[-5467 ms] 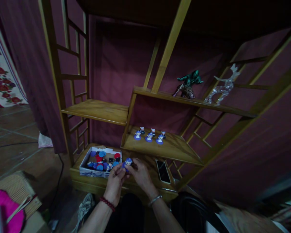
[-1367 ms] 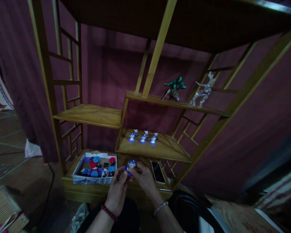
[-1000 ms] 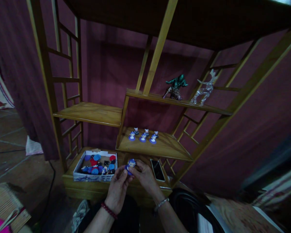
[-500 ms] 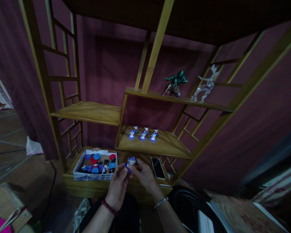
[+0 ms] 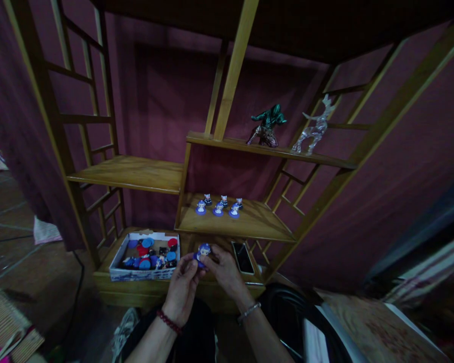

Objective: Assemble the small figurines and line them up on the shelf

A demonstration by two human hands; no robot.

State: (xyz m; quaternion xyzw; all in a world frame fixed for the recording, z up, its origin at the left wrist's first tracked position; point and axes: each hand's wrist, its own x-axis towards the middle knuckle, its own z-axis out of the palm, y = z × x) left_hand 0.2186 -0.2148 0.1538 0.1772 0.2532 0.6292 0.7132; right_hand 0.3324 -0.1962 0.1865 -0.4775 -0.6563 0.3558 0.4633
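**Purple-haired figurine (image 5: 203, 251) pinched between left hand (image 5: 182, 288) and right hand (image 5: 226, 270)**

From my remote seat, starting at the left of the head view, I see a dark curtain (image 5: 30, 166) and, lower down, a pale shoe (image 5: 125, 330) on the floor. Next comes an open box (image 5: 144, 275) on the low ledge (image 5: 186, 243), holding a jumble of small figures with blue, red and purple discs.

My left hand, a red beaded bracelet (image 5: 169, 321) at its wrist, grasps the figurine near its purple base. The figurine is just right of the box, face up and tilted. My right hand has its thumb across the front, gripping too; a silver bangle (image 5: 249, 312) circles that wrist.

Behind, on the middle shelf (image 5: 261, 224), three purple-based figurines (image 5: 218, 209) stand before three black-and-white ones (image 5: 224, 201). A dark-screened phone (image 5: 243, 258) lies near my right hand. Above, a green statue (image 5: 268, 123) stands left of a clear deer (image 5: 315, 131).
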